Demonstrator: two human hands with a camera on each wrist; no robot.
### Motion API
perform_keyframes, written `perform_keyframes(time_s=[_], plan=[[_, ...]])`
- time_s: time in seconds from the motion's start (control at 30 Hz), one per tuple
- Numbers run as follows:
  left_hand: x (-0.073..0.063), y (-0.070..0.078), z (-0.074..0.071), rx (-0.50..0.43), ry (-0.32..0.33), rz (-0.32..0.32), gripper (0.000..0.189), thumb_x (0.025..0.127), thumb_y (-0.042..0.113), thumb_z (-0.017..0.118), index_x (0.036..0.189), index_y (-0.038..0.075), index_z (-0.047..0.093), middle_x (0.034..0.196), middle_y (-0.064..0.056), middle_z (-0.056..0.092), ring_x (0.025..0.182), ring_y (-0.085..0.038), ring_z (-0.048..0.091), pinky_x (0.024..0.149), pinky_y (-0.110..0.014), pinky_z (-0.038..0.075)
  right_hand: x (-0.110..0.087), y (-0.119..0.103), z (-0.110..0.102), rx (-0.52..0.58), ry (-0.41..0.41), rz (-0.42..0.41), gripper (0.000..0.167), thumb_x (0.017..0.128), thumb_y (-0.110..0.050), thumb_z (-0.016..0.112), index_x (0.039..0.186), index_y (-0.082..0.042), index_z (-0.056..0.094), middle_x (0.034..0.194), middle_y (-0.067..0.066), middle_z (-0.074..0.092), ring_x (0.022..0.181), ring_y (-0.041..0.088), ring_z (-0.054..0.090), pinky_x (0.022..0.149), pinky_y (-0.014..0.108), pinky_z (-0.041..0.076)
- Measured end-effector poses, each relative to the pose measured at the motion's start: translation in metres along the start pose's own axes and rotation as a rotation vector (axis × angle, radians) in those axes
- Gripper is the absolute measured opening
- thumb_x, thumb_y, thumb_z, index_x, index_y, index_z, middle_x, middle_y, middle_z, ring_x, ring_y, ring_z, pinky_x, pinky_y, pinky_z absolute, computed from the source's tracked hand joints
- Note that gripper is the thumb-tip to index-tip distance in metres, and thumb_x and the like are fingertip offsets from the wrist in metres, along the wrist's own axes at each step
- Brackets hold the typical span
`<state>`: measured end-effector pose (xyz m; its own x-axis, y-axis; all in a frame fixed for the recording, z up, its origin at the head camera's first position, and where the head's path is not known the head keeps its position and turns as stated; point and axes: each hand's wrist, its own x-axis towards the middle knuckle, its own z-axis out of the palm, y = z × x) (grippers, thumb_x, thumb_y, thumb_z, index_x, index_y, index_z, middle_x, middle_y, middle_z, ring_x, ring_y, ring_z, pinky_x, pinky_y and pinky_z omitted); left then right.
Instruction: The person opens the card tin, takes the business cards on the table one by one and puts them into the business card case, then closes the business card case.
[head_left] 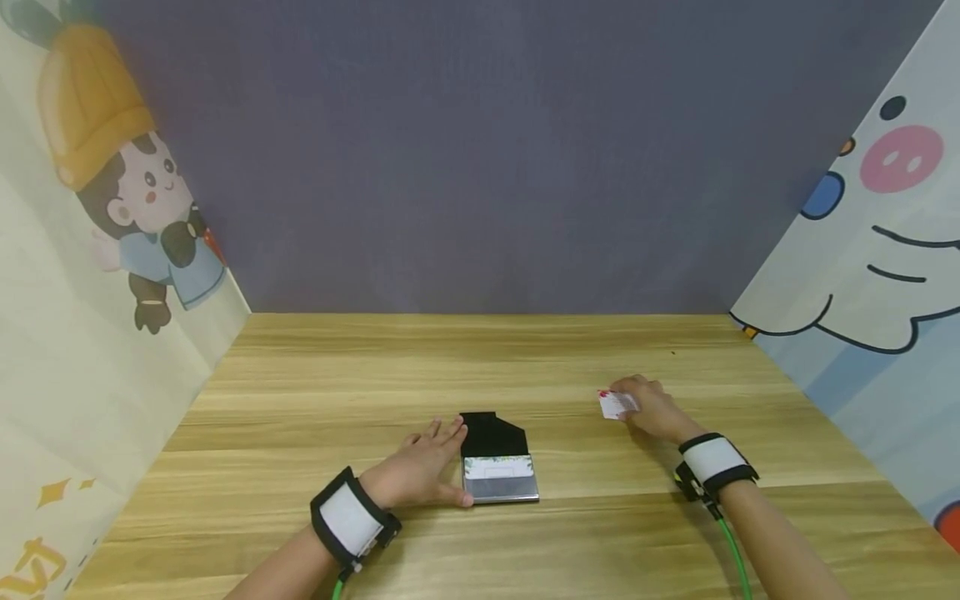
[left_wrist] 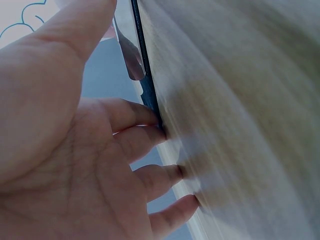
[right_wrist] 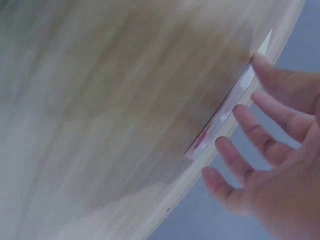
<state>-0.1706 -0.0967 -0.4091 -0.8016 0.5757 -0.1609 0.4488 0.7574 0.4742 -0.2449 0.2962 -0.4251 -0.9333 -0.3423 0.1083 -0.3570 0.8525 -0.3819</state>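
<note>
An opened business card case (head_left: 501,487) lies on the table, its black lid (head_left: 491,435) folded back and white floral-printed cards (head_left: 498,467) inside its metallic tray. My left hand (head_left: 423,468) rests at the case's left side, fingertips on the lid's edge and thumb by the tray's lower left corner. In the left wrist view the case (left_wrist: 131,52) appears edge-on beyond the thumb. Farther right, my right hand (head_left: 654,410) is over a white card with red marks (head_left: 615,405). The right wrist view shows the thumb touching the card (right_wrist: 220,120), with the fingers loosely spread beside it.
The wood-grain table (head_left: 337,375) meets a dark grey panel (head_left: 487,167) at the back. Cartoon-printed panels (head_left: 112,375) stand on both sides. A green cable (head_left: 735,554) runs from each wrist strap toward me.
</note>
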Motion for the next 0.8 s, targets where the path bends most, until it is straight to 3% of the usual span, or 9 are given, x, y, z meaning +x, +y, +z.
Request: perform_keyframes(time_s=[0.17, 0.37, 0.6, 0.8], plan=[[0.0012, -0.0007, 0.0004, 0.013, -0.005, -0.001, 0.102, 0.083, 0.046, 0.082, 0.156, -0.008, 0.035, 0.168, -0.022, 0.025, 0.152, -0.053, 0.021, 0.119, -0.071, 0.024, -0.0017, -0.0009, -0.0042, 0.040, -0.035, 0.095, 0.039, 0.088, -0.008, 0.079, 0.119, 0.008, 0.061, 0.118, 0.033, 0.060, 0.110, 0.058, 0.048, 0.086, 0.075, 0.041], [0.0026, -0.0014, 0.0013, 0.021, -0.006, -0.007, 0.103, 0.083, 0.047, 0.082, 0.156, -0.007, 0.034, 0.168, -0.021, 0.025, 0.152, -0.052, 0.021, 0.119, -0.070, 0.024, -0.0010, -0.0008, -0.0062, 0.066, -0.060, 0.182, 0.046, 0.088, -0.015, 0.082, 0.120, 0.008, 0.059, 0.112, 0.031, 0.060, 0.109, 0.053, 0.046, 0.087, 0.071, 0.039], [0.0026, -0.0012, 0.0010, 0.020, -0.003, -0.011, 0.103, 0.083, 0.048, 0.082, 0.157, -0.006, 0.034, 0.168, -0.021, 0.025, 0.152, -0.052, 0.021, 0.119, -0.070, 0.023, -0.0027, -0.0004, -0.0042, 0.084, 0.028, 0.144, 0.038, 0.083, -0.010, 0.085, 0.104, 0.006, 0.058, 0.094, 0.020, 0.053, 0.091, 0.037, 0.047, 0.077, 0.050, 0.042], [0.0018, -0.0003, 0.0004, 0.015, -0.003, -0.012, 0.103, 0.083, 0.047, 0.082, 0.156, -0.007, 0.035, 0.168, -0.021, 0.026, 0.152, -0.052, 0.021, 0.119, -0.070, 0.024, -0.0025, 0.0007, -0.0035, 0.160, 0.070, 0.080, 0.021, 0.089, 0.003, 0.075, 0.100, 0.006, 0.057, 0.097, 0.023, 0.064, 0.094, 0.039, 0.062, 0.078, 0.048, 0.052]])
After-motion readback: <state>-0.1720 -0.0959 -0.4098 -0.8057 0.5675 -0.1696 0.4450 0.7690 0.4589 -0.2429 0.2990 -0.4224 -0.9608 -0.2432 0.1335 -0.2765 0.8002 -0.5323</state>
